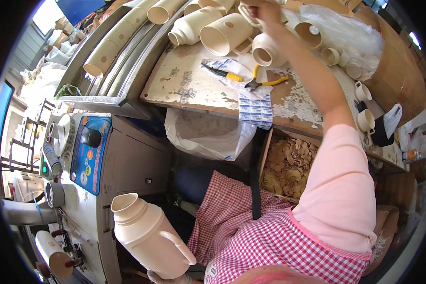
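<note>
Jug (149, 234), cream plastic with a handle, sits at 7 o'clock in the view, its base gripped by the gloved left hand (168, 278) at the bottom edge, beside a grey machine (92, 156). Right hand (265, 10) stretches to 12 o'clock over the bench (189, 78), fingers closed on a cream part among more jugs. Yellow-handled pliers (265, 83) lie at 1 o'clock of the bench's middle; a box of discs (288, 165) sits at 3 o'clock.

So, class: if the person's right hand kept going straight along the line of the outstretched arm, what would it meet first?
Probably the cream plastic jug bodies piled at the back of the workbench; the right hand seems already among them, though depth is unclear.
</note>
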`<action>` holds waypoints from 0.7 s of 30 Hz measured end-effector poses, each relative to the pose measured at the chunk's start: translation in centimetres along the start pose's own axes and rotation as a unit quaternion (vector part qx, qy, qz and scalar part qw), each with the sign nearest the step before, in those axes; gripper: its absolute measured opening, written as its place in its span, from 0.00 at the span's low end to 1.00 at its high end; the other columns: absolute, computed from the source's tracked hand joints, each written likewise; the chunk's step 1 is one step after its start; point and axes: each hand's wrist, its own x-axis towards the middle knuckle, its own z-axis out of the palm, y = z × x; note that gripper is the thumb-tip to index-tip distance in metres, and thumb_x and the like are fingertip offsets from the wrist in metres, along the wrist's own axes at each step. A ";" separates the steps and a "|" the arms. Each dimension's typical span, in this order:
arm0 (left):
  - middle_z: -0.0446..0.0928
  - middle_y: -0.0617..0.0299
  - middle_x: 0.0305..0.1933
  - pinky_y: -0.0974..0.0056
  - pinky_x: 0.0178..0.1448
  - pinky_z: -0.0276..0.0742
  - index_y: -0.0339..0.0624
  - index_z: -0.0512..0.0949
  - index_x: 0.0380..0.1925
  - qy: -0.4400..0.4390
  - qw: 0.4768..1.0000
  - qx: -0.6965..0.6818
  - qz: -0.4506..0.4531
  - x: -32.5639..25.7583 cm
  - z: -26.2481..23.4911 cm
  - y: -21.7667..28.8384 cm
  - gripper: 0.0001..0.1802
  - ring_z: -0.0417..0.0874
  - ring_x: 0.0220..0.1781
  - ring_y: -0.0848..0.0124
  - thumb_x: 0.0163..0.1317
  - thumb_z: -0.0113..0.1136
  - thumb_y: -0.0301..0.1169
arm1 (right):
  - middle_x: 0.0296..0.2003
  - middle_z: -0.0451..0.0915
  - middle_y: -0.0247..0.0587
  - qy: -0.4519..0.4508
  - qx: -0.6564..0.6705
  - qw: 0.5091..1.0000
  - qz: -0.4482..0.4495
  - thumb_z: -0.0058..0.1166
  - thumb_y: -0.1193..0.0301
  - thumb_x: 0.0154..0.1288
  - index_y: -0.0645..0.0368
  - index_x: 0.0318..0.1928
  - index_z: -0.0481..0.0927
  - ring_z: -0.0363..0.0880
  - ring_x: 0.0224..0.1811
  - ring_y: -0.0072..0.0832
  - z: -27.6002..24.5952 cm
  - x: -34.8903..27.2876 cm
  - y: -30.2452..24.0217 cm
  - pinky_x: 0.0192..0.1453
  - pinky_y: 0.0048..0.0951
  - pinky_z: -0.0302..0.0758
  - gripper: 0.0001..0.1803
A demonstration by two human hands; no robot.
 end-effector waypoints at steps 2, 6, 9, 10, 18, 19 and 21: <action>0.73 0.53 0.70 0.49 0.66 0.81 0.37 0.67 0.71 0.001 1.000 -0.010 0.006 -1.0 -0.3 -0.4 0.43 0.80 0.66 0.61 0.61 0.69 0.49 | 0.28 0.86 0.43 0.135 -0.041 0.990 0.009 0.54 0.74 0.70 0.66 0.35 0.85 0.84 0.25 0.24 -9.1 -0.6 -0.7 0.30 0.25 0.80 0.10; 0.74 0.54 0.69 0.48 0.65 0.81 0.37 0.67 0.71 -0.012 0.998 -0.053 -0.004 -2.0 -0.5 -1.4 0.43 0.80 0.65 0.62 0.61 0.71 0.47 | 0.29 0.86 0.44 0.346 0.019 0.935 0.075 0.48 0.82 0.69 0.67 0.39 0.84 0.84 0.23 0.28 -21.0 -0.6 0.0 0.19 0.28 0.77 0.09; 0.74 0.55 0.69 0.48 0.65 0.81 0.37 0.67 0.71 -0.052 0.995 -0.087 0.002 -2.1 -0.2 -1.9 0.43 0.80 0.65 0.62 0.61 0.73 0.46 | 0.28 0.85 0.41 0.353 0.033 0.923 0.146 0.48 0.80 0.71 0.64 0.38 0.83 0.82 0.22 0.24 -27.8 1.2 3.5 0.18 0.23 0.76 0.09; 0.72 0.52 0.70 0.47 0.66 0.81 0.37 0.64 0.72 -0.098 0.972 0.125 0.174 -2.2 0.0 -1.9 0.42 0.79 0.66 0.58 0.64 0.71 0.42 | 0.27 0.85 0.40 0.339 0.003 0.925 0.170 0.49 0.79 0.72 0.63 0.37 0.83 0.81 0.21 0.23 -30.1 2.0 5.2 0.18 0.23 0.75 0.09; 0.76 0.46 0.67 0.48 0.71 0.77 0.31 0.71 0.67 -0.009 0.990 -0.133 -0.050 -4.8 0.4 -0.4 0.31 0.80 0.67 0.57 0.76 0.50 0.46 | 0.41 0.83 0.43 0.064 0.148 0.971 0.179 0.56 0.75 0.73 0.61 0.50 0.79 0.83 0.44 0.33 -38.7 6.1 14.4 0.52 0.33 0.84 0.08; 0.76 0.47 0.67 0.49 0.71 0.77 0.28 0.70 0.67 0.069 0.993 -0.089 -0.037 -5.1 0.4 -0.4 0.32 0.80 0.67 0.58 0.74 0.53 0.45 | 0.41 0.83 0.42 0.055 0.126 0.972 0.191 0.56 0.75 0.73 0.61 0.50 0.80 0.83 0.44 0.33 -37.6 6.1 14.3 0.52 0.33 0.84 0.08; 0.76 0.49 0.68 0.50 0.73 0.74 0.31 0.69 0.70 -0.025 0.990 -0.139 -0.024 -5.3 0.7 -0.1 0.34 0.79 0.69 0.58 0.72 0.58 0.44 | 0.41 0.83 0.42 0.072 0.073 0.971 0.215 0.55 0.74 0.74 0.60 0.51 0.80 0.82 0.43 0.32 -34.8 5.8 14.0 0.51 0.32 0.83 0.09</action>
